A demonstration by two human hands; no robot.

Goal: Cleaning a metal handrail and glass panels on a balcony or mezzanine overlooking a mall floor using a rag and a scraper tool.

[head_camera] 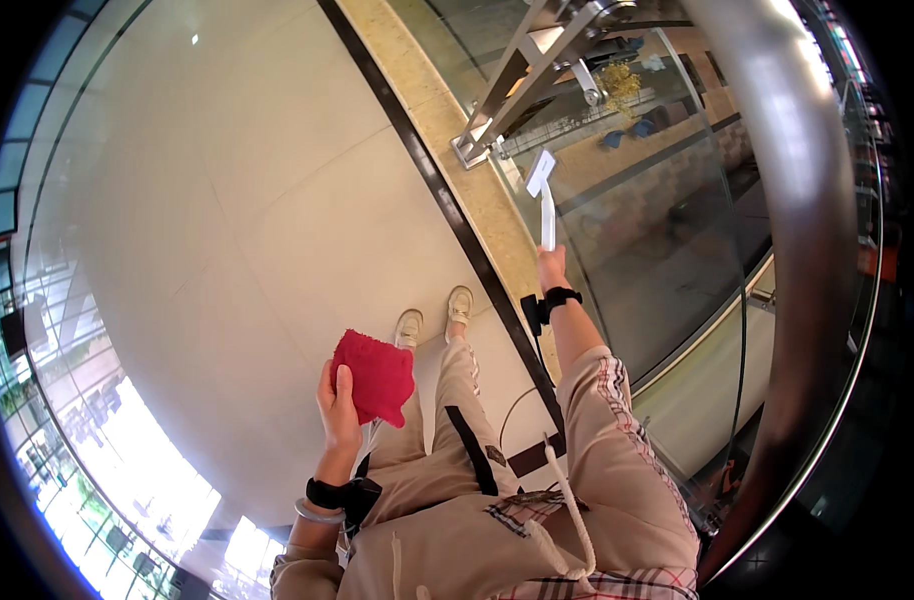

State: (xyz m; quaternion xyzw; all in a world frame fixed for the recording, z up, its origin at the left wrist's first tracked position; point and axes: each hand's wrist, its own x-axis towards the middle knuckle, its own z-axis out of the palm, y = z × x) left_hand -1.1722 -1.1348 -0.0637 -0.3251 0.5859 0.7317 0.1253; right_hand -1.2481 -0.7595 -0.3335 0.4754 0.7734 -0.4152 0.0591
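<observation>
A folded red cloth (374, 379) is gripped in my left hand (339, 405), held out in front of my legs with the thumb on top. My right hand (552, 266) is closed around the handle of a white long-handled scraper or squeegee (548, 214). Its flat rectangular head (541, 172) points away from me, in front of a clear glass panel (652, 247). Whether the head touches the glass, I cannot tell. Both wrists wear black bands with small devices.
A thick metal handrail (794, 225) curves along the right above the glass. Steel brackets (502, 90) stand on a yellowish stone curb (442, 112) edged by a dark strip (427, 161). Through the glass, a lower level shows. Pale tiled floor (239, 187) spreads to the left.
</observation>
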